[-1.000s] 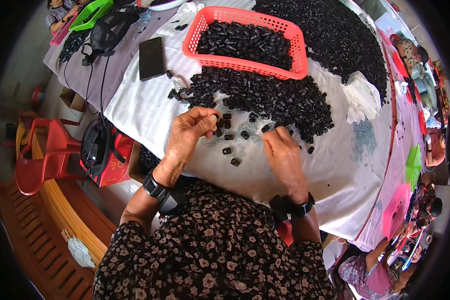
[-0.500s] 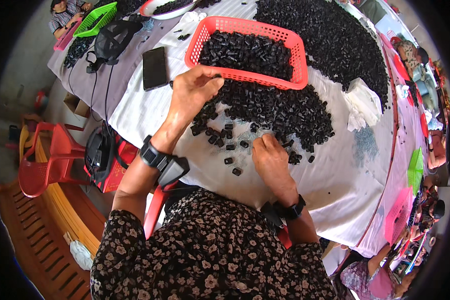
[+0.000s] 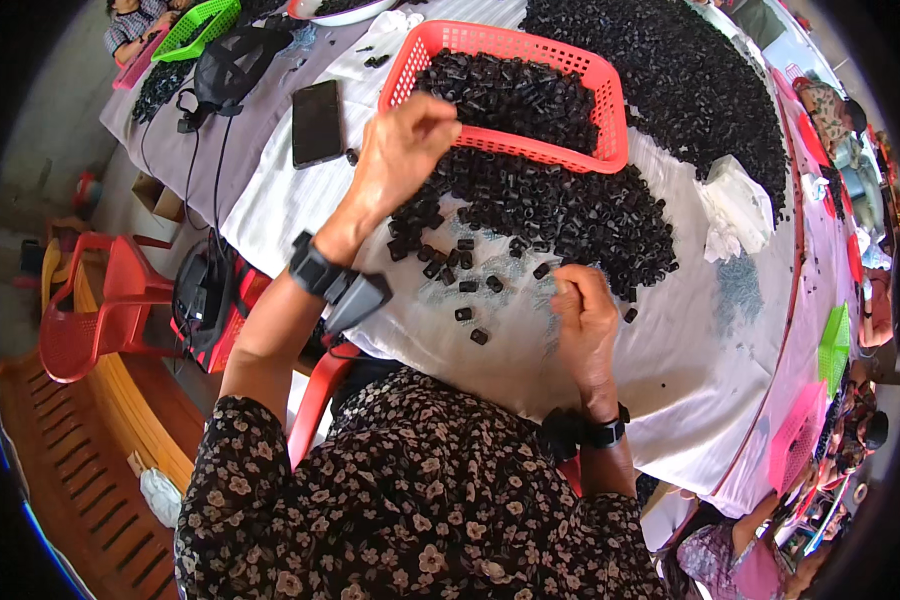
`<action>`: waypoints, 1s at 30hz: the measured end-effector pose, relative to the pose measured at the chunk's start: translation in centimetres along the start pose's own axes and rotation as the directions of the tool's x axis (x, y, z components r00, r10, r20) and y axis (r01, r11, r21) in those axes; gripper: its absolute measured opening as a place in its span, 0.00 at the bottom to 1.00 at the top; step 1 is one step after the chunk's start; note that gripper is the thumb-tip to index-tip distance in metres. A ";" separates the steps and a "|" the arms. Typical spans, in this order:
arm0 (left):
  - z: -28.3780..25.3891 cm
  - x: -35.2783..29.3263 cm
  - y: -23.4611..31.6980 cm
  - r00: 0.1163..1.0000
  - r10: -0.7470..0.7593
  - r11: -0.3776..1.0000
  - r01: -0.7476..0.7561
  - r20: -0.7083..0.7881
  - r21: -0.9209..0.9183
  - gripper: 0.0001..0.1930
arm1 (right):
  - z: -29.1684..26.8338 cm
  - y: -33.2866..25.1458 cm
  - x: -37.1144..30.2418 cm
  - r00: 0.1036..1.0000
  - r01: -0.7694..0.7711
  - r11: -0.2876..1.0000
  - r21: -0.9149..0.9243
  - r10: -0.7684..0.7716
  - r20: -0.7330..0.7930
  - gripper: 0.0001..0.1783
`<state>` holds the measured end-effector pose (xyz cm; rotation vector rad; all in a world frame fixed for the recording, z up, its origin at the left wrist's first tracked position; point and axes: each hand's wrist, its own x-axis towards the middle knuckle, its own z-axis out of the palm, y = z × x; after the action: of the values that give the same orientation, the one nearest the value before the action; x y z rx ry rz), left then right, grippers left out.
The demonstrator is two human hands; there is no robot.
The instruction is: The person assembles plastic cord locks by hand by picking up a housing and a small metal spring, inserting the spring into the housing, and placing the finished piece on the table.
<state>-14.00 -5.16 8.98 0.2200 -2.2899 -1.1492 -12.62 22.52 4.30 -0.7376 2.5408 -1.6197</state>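
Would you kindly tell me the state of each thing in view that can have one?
Left hand: raised at the basket rim, fingers pinched shut; what it holds cannot be seen.
Right hand: flat on the cloth beside loose black parts.
Red basket: upright, partly filled with black parts.
Phone: lying flat, screen dark.
Red chair: upright, unoccupied.
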 end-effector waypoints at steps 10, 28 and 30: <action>-0.4 -13.2 1.2 0.822 0.215 0.972 -0.234 0.528 -0.032 0.06 | 0.8 -0.3 -0.3 0.999 -0.045 0.989 0.141 0.045 0.009 0.05; 2.0 -13.9 1.7 0.817 0.189 0.909 -0.355 0.544 0.218 0.08 | 1.9 -1.1 -2.0 0.997 -0.053 0.976 0.210 0.039 0.070 0.04; 1.7 -13.9 1.5 0.853 0.182 0.958 -0.267 0.490 0.109 0.08 | 1.9 -1.2 -2.1 0.997 -0.052 0.976 0.210 0.039 0.066 0.04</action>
<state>-3.26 2.21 3.68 -0.3007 -2.7578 -0.9568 -9.80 21.32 4.04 -0.6919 2.2789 -1.7868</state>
